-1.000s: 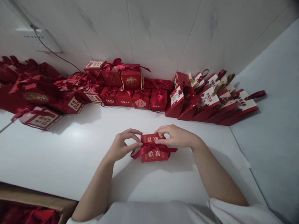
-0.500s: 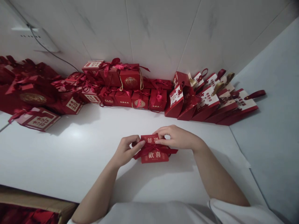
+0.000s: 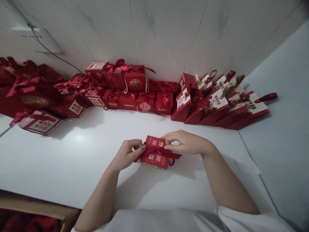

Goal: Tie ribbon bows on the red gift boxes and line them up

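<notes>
A small red gift box (image 3: 154, 157) with gold characters lies on the white table (image 3: 72, 161), tied across with a red satin ribbon (image 3: 166, 153). My left hand (image 3: 127, 154) is closed, its fingers pinching the ribbon at the box's left end. Over the box's upper right corner, my right hand (image 3: 187, 142) pinches the ribbon between thumb and fingers. The box sits slightly turned, its left side nearer the wall.
A row of red gift boxes with bows (image 3: 135, 93) lines the tiled wall. Red and white gift bags (image 3: 217, 103) lean at the right, more red boxes (image 3: 36, 96) pile at the left. A cardboard carton (image 3: 36, 209) sits at the lower left.
The box has been turned a little and shifted left. My left hand has closed in on the ribbon's left end; my right hand keeps its pinch.
</notes>
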A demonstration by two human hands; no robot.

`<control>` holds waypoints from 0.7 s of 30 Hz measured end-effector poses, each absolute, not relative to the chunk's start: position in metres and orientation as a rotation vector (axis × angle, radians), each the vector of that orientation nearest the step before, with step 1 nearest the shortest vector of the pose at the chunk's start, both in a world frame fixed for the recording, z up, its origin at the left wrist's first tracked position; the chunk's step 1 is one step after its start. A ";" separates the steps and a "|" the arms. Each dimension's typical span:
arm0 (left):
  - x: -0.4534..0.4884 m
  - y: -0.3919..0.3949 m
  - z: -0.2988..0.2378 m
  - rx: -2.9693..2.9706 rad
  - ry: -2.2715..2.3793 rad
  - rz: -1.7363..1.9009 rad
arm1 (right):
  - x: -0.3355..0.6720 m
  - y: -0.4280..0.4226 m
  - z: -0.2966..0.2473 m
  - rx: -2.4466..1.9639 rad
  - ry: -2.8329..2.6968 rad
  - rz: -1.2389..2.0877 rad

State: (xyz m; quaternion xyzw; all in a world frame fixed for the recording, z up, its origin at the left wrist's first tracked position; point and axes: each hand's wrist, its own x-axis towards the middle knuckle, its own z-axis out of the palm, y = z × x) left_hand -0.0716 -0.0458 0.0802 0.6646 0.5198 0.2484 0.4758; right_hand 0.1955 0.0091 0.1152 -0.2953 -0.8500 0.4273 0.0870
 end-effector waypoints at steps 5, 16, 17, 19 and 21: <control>-0.077 -0.041 0.080 1.575 1.306 0.623 | 0.187 0.006 0.113 -0.837 -2.520 1.270; -0.050 -0.053 0.085 1.419 1.161 0.628 | 0.179 0.001 0.112 -0.757 -2.417 1.432; -0.049 -0.054 0.086 1.415 1.107 0.630 | 0.179 0.001 0.113 -0.753 -2.386 1.445; -0.048 -0.053 0.086 1.412 1.039 0.641 | 0.179 0.001 0.115 -0.737 -2.318 1.487; -0.050 -0.052 0.084 1.393 1.018 0.630 | 0.181 0.001 0.118 -0.726 -2.269 1.510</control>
